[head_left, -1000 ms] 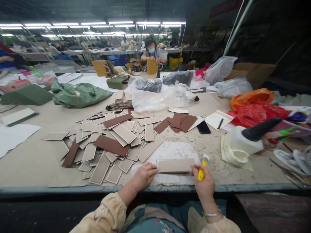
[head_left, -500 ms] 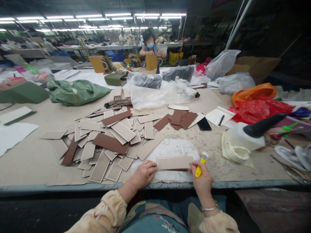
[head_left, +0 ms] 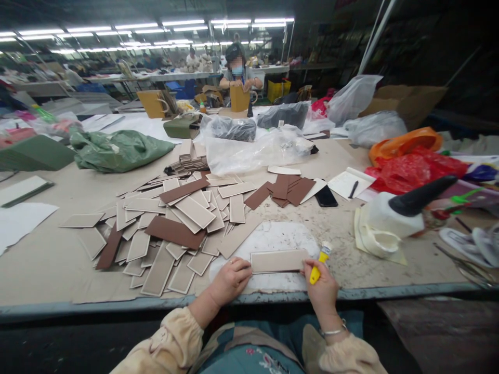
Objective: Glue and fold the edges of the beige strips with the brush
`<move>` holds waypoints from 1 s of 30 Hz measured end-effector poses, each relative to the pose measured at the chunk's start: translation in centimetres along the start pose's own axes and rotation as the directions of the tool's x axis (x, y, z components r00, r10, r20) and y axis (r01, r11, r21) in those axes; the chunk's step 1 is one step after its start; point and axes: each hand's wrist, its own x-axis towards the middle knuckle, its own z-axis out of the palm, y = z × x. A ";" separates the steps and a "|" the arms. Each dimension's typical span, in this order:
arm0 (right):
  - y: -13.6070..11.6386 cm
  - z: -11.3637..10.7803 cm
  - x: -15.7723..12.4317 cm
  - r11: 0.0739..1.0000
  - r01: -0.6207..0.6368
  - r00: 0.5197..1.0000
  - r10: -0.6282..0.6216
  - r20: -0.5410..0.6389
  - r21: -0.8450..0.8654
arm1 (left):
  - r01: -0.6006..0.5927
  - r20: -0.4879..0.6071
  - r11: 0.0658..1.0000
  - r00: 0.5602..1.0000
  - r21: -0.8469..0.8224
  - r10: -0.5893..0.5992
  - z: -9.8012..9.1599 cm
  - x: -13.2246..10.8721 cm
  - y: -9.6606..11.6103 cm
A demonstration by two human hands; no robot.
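Left hand (head_left: 230, 278), seen from the head camera, lies with its fingers curled together and the tips against the left short end of a beige rectangular card panel (head_left: 277, 261); whether they pinch under that edge or only press on it cannot be told. Opposite it, the right hand (head_left: 322, 288) is clamped round a yellow-handled small brush (head_left: 318, 262), bristles up and tilted away from the body, while its fingertips touch the panel's right end; holding both ends this way probably keeps the piece flat and steady without setting the brush down.

Between the two hands the panel lies flat on a stained white sheet (head_left: 273, 236), just beyond the grey table edge (head_left: 117, 306); its long axis runs left to right, roughly parallel to that edge, with the short ends pointing at each hand.

Beyond the left hand spreads a loose heap of beige panels (head_left: 195, 212) with a dark brown strip (head_left: 174, 232) on top; beyond the right hand and well apart stands a white squeeze bottle with a black nozzle (head_left: 397, 213), lying tipped over with its nozzle pointing right.
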 end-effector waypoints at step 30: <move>0.7 0.5 0.3 1.000 0.005 1.000 -0.005 0.010 -0.026 | -0.020 -0.002 1.000 1.000 0.004 0.020 0.3 -0.1 -0.3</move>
